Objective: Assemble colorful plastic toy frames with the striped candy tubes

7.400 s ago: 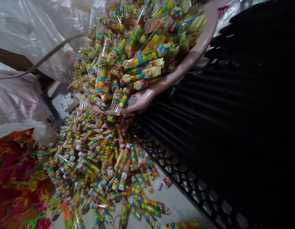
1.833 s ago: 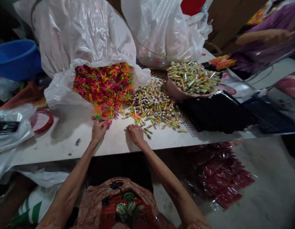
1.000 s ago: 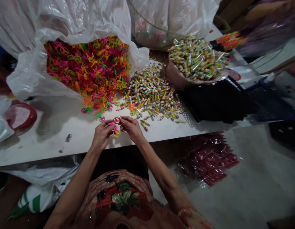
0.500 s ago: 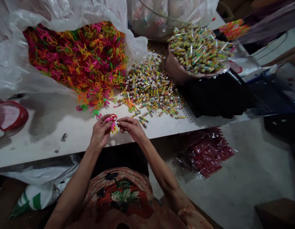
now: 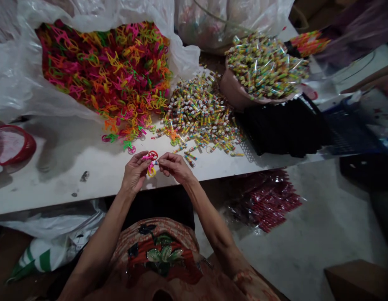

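Note:
My left hand (image 5: 133,172) is closed in a pinch on a small pink plastic toy bicycle (image 5: 150,168) with one red wheel (image 5: 153,154) and one yellow wheel (image 5: 152,172). Close against it, my right hand (image 5: 176,166) pinches a little candy-filled tube (image 5: 155,162) with a whitish end, which meets the pink frame. Fingers cover much of the tube. Beyond my hands lies a heap of similar coloured tubes (image 5: 203,110). To its left, bright plastic toy parts (image 5: 118,79) spill from a large translucent bag (image 5: 21,94).
A pink basin (image 5: 229,85) heaped with tubes stands at the back. Black trays (image 5: 281,125) lie on the table (image 5: 109,177) at right. A red container (image 5: 29,144) sits at far left. Below are packed red items (image 5: 272,205) and a cardboard box (image 5: 360,280).
The view has shifted slightly. Both hands keep their pinch, and the tube's whitish end still meets the pink toy bicycle. The heaps look the same.

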A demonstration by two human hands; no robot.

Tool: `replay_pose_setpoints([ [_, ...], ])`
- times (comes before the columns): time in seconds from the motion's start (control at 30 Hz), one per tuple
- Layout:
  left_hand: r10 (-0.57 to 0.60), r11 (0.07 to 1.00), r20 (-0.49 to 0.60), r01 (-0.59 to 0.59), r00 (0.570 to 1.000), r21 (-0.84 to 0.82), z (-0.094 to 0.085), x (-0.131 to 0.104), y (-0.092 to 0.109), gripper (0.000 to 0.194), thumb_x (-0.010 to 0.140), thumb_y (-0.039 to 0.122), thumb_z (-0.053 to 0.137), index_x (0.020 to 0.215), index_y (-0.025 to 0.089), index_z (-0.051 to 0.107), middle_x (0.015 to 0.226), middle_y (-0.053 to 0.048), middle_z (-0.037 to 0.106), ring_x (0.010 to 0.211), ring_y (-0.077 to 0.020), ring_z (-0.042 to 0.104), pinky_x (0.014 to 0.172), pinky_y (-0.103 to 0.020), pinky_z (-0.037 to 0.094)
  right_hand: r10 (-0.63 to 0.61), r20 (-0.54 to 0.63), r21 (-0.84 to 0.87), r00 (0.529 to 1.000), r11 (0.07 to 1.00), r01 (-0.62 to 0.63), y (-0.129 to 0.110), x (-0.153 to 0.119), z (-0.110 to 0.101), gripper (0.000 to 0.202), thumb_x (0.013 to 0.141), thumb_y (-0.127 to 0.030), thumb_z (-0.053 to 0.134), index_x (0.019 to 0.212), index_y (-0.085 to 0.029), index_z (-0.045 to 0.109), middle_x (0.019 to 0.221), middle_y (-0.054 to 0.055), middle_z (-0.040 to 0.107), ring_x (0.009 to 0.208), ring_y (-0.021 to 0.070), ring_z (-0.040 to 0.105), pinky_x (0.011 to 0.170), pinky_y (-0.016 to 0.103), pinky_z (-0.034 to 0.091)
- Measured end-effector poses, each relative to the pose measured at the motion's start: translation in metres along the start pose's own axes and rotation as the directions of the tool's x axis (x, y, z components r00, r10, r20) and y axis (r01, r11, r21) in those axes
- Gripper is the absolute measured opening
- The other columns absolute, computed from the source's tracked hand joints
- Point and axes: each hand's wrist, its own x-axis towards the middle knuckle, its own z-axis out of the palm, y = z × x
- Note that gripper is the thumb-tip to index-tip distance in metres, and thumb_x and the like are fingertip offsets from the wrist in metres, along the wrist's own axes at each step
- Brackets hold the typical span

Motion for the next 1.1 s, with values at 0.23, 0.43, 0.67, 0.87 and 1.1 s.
replay_pose_setpoints([
  [0.23, -0.029, 0.999, -0.069, 0.028, 0.997, -0.017, -0.003, 0.000, 0.000, 0.044, 0.044, 0.023, 0.090, 0.083, 0.019, 0.069, 0.075, -0.001, 0.073, 0.068, -0.0121, 0.067, 0.066, -0.023, 0.053, -0.021, -0.020, -0.052, 1.000, 0.998, 0.020, 0.004, -0.001, 0.005, 0.036, 0.063, -0.044, 0.083, 0.073, -0.015, 0.065, 0.055, -0.004, 0.062, 0.040, 0.0052, 0.048, 0.040, 0.018, 0.037],
  [0.43, -0.015, 0.999, -0.022, 0.016, 1.000, 0.027, -0.004, 0.000, 0.003, 0.047, 0.045, 0.026, 0.090, 0.085, 0.017, 0.067, 0.074, -0.002, 0.072, 0.068, -0.0141, 0.067, 0.070, -0.028, 0.054, 0.006, -0.034, -0.021, 0.999, 1.000, -0.007, 0.008, -0.003, 0.005, 0.039, 0.060, -0.047, 0.084, 0.073, -0.015, 0.065, 0.056, -0.003, 0.063, 0.040, 0.0065, 0.050, 0.041, 0.020, 0.040],
  [0.67, 0.103, 0.994, -0.092, -0.100, 0.990, 0.042, 0.005, -0.005, 0.003, 0.046, 0.049, 0.027, 0.089, 0.089, 0.016, 0.068, 0.067, 0.002, 0.066, 0.062, -0.0099, 0.062, 0.062, -0.021, 0.050, -0.042, -0.106, -0.017, 0.993, 0.999, 0.040, 0.017, -0.008, 0.016, 0.037, 0.066, -0.048, 0.079, 0.077, -0.017, 0.064, 0.055, -0.006, 0.058, 0.041, 0.0043, 0.046, 0.042, 0.018, 0.035],
  [0.87, 0.281, 0.960, -0.173, -0.279, 0.944, 0.036, 0.017, -0.010, -0.001, 0.038, 0.057, 0.033, 0.086, 0.087, 0.018, 0.069, 0.069, 0.003, 0.063, 0.060, -0.0069, 0.059, 0.058, -0.018, 0.047, -0.022, -0.160, 0.178, 0.987, 0.983, 0.051, 0.020, -0.008, 0.028, 0.034, 0.067, -0.045, 0.077, 0.073, -0.017, 0.059, 0.054, -0.007, 0.054, 0.037, 0.0028, 0.040, 0.039, 0.018, 0.028],
  [1.1, 0.434, 0.883, -0.104, -0.399, 0.895, 0.248, 0.017, -0.008, 0.009, 0.030, 0.061, 0.032, 0.081, 0.084, 0.018, 0.069, 0.067, 0.001, 0.065, 0.059, -0.0079, 0.059, 0.054, -0.018, 0.047, -0.080, -0.238, 0.170, 0.968, 0.978, 0.122, 0.022, -0.010, 0.038, 0.033, 0.070, -0.047, 0.075, 0.074, -0.017, 0.060, 0.055, -0.007, 0.054, 0.038, 0.0034, 0.041, 0.039, 0.019, 0.030],
])
